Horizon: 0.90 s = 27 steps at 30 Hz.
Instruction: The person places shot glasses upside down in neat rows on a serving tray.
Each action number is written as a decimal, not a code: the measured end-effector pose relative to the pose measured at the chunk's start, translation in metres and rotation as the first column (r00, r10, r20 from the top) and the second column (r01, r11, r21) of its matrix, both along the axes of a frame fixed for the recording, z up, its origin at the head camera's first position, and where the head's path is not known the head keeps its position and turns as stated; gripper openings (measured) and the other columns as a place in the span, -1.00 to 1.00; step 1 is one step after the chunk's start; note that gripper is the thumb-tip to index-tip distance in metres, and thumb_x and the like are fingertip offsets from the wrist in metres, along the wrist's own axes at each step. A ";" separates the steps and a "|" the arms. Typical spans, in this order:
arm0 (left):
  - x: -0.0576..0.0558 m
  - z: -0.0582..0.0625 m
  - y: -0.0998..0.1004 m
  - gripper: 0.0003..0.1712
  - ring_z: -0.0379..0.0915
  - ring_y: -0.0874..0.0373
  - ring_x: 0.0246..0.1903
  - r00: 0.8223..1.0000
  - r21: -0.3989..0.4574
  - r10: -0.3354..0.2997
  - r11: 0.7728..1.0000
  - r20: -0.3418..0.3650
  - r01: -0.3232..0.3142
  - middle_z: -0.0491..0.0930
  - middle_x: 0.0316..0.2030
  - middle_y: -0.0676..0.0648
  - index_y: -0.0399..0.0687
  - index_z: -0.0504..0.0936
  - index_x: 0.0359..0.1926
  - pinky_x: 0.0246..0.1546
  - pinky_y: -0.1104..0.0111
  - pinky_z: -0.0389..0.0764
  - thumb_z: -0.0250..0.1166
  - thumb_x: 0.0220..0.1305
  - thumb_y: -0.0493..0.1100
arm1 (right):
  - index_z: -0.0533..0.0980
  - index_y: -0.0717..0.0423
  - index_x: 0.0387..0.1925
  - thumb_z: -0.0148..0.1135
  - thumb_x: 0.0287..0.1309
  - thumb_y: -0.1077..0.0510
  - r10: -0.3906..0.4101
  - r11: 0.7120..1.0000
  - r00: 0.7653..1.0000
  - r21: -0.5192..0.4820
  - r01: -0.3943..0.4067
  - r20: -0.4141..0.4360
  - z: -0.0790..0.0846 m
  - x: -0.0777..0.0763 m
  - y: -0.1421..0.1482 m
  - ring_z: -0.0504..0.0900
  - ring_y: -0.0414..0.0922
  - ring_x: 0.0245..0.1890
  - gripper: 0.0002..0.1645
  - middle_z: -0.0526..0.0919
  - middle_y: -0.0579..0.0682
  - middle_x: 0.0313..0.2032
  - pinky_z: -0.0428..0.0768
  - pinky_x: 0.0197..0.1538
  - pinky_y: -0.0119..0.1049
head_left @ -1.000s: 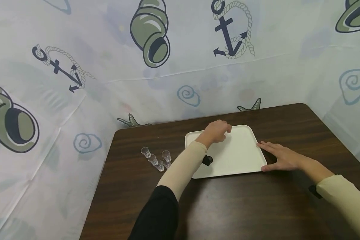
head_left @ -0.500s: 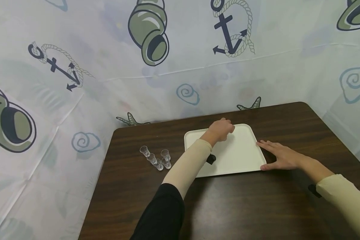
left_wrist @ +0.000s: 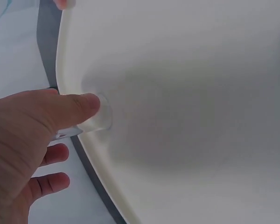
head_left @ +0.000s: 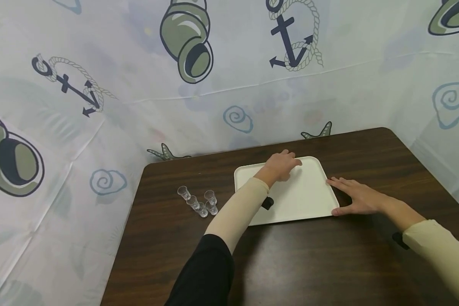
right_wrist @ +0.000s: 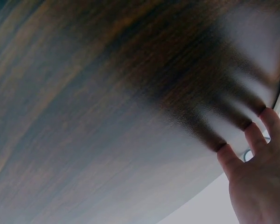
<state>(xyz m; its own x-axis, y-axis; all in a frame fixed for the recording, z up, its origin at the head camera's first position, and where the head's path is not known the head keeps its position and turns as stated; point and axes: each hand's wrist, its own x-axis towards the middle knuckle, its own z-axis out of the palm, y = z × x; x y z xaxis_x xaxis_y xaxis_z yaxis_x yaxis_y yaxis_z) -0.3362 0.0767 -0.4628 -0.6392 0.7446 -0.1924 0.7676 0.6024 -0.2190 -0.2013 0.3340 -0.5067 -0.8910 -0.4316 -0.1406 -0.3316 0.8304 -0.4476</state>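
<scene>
A white rectangular tray [head_left: 310, 191] lies on the table. My left hand [head_left: 278, 166] is over its far part. In the left wrist view, the thumb and fingers of that hand pinch a small clear shot glass [left_wrist: 102, 116] near the tray's rim. Whether the glass touches the tray, I cannot tell. The head view hides this glass behind the hand. My right hand [head_left: 357, 197] has its fingers spread and straight along the tray's right edge, with the thumb at the near right corner. The right wrist view shows these fingertips [right_wrist: 226, 156] down on the dark wood.
Several more clear shot glasses [head_left: 200, 208] stand close together left of the tray. The dark wooden table [head_left: 310, 259] has rounded far corners. Behind it hangs a pale cloth [head_left: 237, 68] printed with shells and anchors.
My left hand has shifted slightly right over the tray, and its fingers now reach out a little more. My right hand keeps its place at the tray's edge.
</scene>
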 end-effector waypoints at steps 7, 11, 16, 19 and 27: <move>0.000 0.012 -0.006 -0.38 0.30 0.17 0.03 1.000 0.002 -0.016 1.000 -0.011 0.016 0.40 0.12 0.09 0.36 0.33 0.34 -0.09 0.37 0.48 0.24 0.26 0.05 | 0.00 -0.03 0.48 0.29 -0.06 -0.42 0.001 1.000 1.000 0.006 -0.001 0.011 -0.001 0.001 -0.001 0.03 0.38 0.36 0.21 0.03 0.24 0.44 0.17 0.12 0.44; 0.003 0.026 -0.012 -0.34 0.29 0.15 0.03 1.000 0.052 -0.028 0.998 -0.010 0.029 0.39 0.09 0.09 0.34 0.31 0.35 -0.09 0.36 0.47 0.26 0.25 0.11 | 0.00 -0.03 0.49 0.30 -0.06 -0.42 0.004 1.000 1.000 0.001 -0.004 0.007 0.000 0.001 0.000 0.02 0.41 0.35 0.21 0.04 0.23 0.44 0.15 0.12 0.45; 0.008 0.040 -0.024 -0.34 0.28 0.14 0.05 0.999 0.122 -0.043 0.992 -0.004 0.043 0.38 0.08 0.10 0.34 0.32 0.34 -0.11 0.33 0.47 0.28 0.23 0.12 | -0.01 -0.04 0.49 0.30 -0.05 -0.42 0.004 1.000 1.000 0.005 -0.004 0.016 0.002 0.000 0.001 0.01 0.40 0.36 0.21 0.02 0.22 0.44 0.14 0.13 0.44; 0.009 0.046 -0.039 -0.35 0.27 0.16 0.09 0.999 0.169 -0.050 0.984 -0.004 0.050 0.36 0.11 0.12 0.33 0.33 0.34 -0.09 0.32 0.46 0.28 0.23 0.11 | -0.01 -0.03 0.49 0.30 -0.06 -0.42 0.002 1.000 1.000 0.007 -0.002 0.016 0.004 -0.002 0.001 0.01 0.37 0.37 0.22 0.02 0.21 0.45 0.15 0.14 0.43; 0.017 0.058 -0.093 -0.26 0.28 0.19 0.14 0.999 0.354 -0.025 0.935 0.021 0.016 0.37 0.19 0.11 0.27 0.30 0.37 0.02 0.31 0.44 0.33 0.18 0.08 | -0.01 -0.03 0.49 0.32 -0.08 -0.41 0.008 1.000 1.000 -0.007 -0.008 0.014 0.003 -0.002 0.001 0.00 0.37 0.37 0.23 0.03 0.21 0.45 0.13 0.15 0.43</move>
